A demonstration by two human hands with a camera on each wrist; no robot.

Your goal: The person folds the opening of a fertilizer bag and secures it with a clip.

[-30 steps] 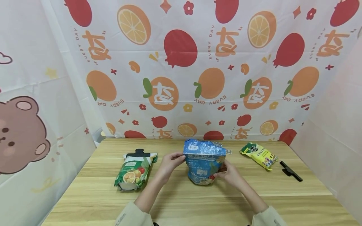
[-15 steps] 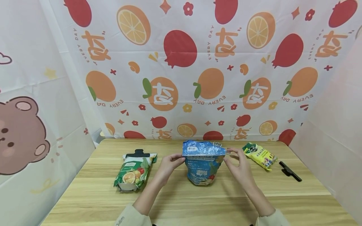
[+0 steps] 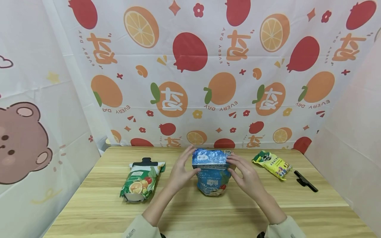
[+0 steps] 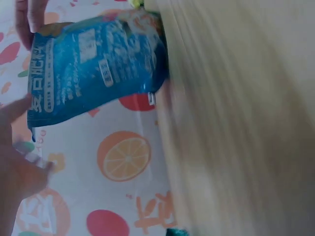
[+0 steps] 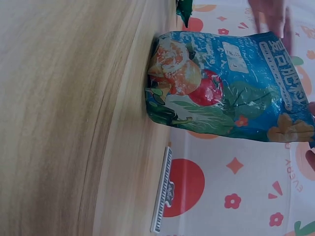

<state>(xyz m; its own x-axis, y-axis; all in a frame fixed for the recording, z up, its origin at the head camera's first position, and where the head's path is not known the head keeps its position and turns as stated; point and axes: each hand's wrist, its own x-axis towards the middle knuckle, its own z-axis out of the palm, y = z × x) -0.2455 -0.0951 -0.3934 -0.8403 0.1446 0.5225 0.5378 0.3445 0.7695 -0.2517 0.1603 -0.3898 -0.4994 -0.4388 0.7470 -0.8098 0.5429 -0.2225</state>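
Note:
A blue bag of fertilizer (image 3: 212, 181) stands upright on the table, its top folded forward into a flat flap. At the bag's top left corner is my left hand (image 3: 180, 170), the thumb at the front edge and the fingers stretched up and spread; they are blurred in the left wrist view. My right hand (image 3: 245, 173) pinches the top right corner, with fingers over the flap and thumb at the front. Only fingertips (image 5: 311, 156) of that hand show in the right wrist view. Behind the bag lies a pale sealing clip (image 5: 161, 189), mostly hidden in the head view.
A green and white bag (image 3: 140, 181) with a black clip (image 3: 146, 161) on its top lies at the left of the wooden table (image 3: 190, 215). On the right are a yellow and green packet (image 3: 274, 164) and a loose black clip (image 3: 306, 180). A fruit-printed cloth (image 3: 190, 82) hangs behind.
My right hand has risen from the bag's lower right side to its top corner, then in over the flap. My left hand has let go its pinch and spread its fingers.

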